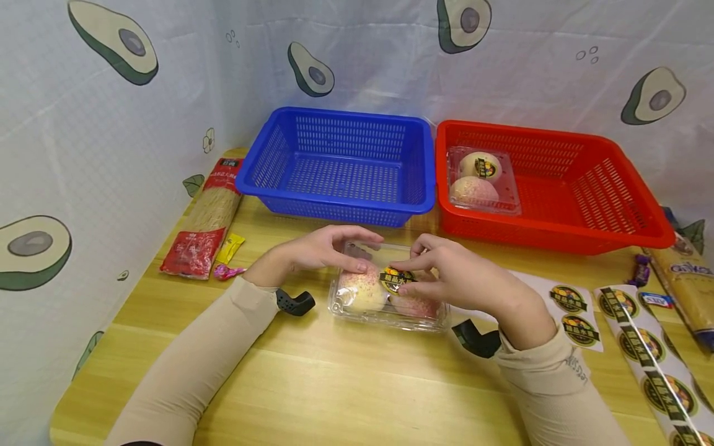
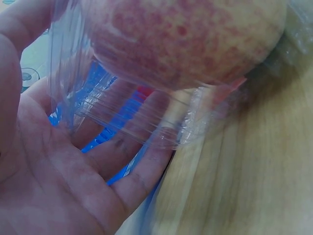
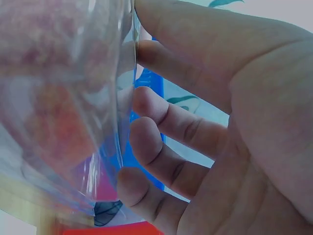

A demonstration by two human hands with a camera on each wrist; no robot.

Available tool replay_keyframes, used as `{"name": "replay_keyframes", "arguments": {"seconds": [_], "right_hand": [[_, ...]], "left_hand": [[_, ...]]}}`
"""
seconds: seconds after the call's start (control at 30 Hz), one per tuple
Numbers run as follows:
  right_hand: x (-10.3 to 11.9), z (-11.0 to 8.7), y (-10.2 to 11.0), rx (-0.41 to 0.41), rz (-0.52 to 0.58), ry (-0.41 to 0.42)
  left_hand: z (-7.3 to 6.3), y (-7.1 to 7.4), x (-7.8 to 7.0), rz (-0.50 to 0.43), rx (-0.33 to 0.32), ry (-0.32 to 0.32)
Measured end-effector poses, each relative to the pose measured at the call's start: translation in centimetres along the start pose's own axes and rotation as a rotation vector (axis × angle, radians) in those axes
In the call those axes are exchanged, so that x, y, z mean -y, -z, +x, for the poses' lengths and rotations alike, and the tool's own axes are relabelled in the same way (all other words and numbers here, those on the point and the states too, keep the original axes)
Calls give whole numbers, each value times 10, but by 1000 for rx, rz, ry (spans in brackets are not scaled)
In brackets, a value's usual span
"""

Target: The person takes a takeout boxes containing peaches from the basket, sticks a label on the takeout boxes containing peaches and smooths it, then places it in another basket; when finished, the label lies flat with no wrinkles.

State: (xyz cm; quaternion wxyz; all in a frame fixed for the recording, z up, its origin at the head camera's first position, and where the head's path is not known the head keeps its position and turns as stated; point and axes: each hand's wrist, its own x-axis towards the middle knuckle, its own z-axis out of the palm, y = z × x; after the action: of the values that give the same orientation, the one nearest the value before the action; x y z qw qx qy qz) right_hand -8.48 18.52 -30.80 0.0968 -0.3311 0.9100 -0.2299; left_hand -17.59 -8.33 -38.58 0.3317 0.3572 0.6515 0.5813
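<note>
A clear plastic fruit box (image 1: pixel 362 320) lies on the table with two pinkish-yellow round fruits (image 1: pixel 361 290) inside. A black round label sticker (image 1: pixel 393 280) with gold lettering is on its lid. My left hand (image 1: pixel 318 249) rests at the box's left side, thumb over the lid. Its other fingers extend along the far side, seen through the plastic in the left wrist view. From the right, my right hand (image 1: pixel 460 272) touches the label with thumb and index fingertips. In the right wrist view its other fingers bend loosely beside the plastic.
Behind stand a blue basket (image 1: pixel 334 197) and a red basket (image 1: pixel 558 232), the red one holding a similar labelled fruit box (image 1: pixel 484 179). Sticker sheets (image 1: pixel 647 353), noodles (image 1: pixel 195 229), candies (image 1: pixel 230 248) and a pasta bag (image 1: pixel 683 279) lie at the sides.
</note>
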Motion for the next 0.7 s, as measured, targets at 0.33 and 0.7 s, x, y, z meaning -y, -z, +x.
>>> {"name": "replay_keyframes", "arguments": {"seconds": [0.33, 0.7], "right_hand": [[-4, -4, 5, -18, 28, -44], [-10, -12, 14, 9, 21, -107]], "left_hand": [[0, 0, -1, -6, 1, -8], [0, -1, 0, 34, -3, -15]]}}
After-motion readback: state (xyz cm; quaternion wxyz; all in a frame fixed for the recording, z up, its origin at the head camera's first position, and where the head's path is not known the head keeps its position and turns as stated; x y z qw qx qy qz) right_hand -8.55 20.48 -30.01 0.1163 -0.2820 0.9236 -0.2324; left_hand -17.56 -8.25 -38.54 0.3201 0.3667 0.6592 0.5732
